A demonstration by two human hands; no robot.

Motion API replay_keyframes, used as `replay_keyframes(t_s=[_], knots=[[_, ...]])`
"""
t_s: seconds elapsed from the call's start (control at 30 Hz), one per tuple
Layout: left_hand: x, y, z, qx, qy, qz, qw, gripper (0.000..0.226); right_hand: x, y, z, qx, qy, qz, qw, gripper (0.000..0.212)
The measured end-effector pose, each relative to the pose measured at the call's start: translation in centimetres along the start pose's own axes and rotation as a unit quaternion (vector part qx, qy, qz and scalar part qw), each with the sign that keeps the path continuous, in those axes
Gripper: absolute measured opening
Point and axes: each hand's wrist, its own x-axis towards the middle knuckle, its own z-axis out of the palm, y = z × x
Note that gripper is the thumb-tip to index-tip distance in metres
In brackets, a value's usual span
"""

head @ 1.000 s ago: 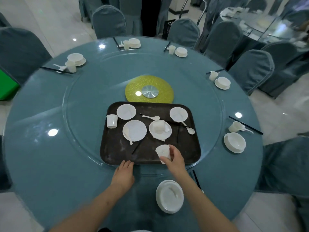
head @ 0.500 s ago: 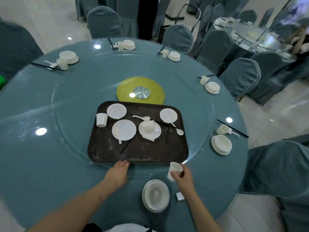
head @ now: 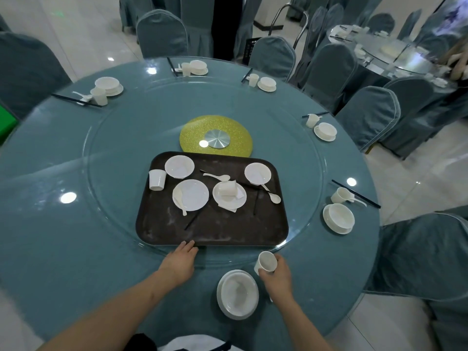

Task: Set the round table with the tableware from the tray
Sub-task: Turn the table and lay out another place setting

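Note:
My right hand [head: 277,277] grips a white cup [head: 265,262] just above the blue table, right of the white bowl on a plate [head: 237,294] at the near edge. My left hand [head: 179,262] lies flat with fingertips touching the near rim of the dark brown tray [head: 157,231]. On the tray sit another white cup [head: 157,179], three plates [head: 190,195], a tipped cup on a plate [head: 228,190], white spoons [head: 217,177] and black chopsticks [head: 193,220].
The tray rests on a glass turntable [head: 304,158] with a yellow hub [head: 216,137]. Several set places ring the round table [head: 50,249], one at the right [head: 338,218]. Blue covered chairs [head: 162,34] surround it; another set table [head: 395,54] stands at the back right.
My right hand lifted the white cup off the tray's near edge and brought it toward me, down beside the bowl. My left hand stayed at the tray rim.

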Motion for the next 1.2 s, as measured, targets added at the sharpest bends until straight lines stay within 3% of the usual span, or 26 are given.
replay_keyframes(t_s=[0.3,0.9,1.2], knots=[[0.0,0.0,0.0,0.009,0.006,0.008,1.0,0.059,0.7,2.0,1.4,-0.035,-0.009,0.002,0.999,0.062],[-0.2,-0.1,0.2,-0.006,0.004,0.011,1.0,0.059,-0.5,1.8,1.6,-0.02,-0.011,0.009,1.0,0.063],[-0.6,0.4,-0.2,-0.01,0.0,-0.002,1.0,0.058,-0.7,1.3,1.1,-0.039,-0.016,0.011,0.999,0.099]])
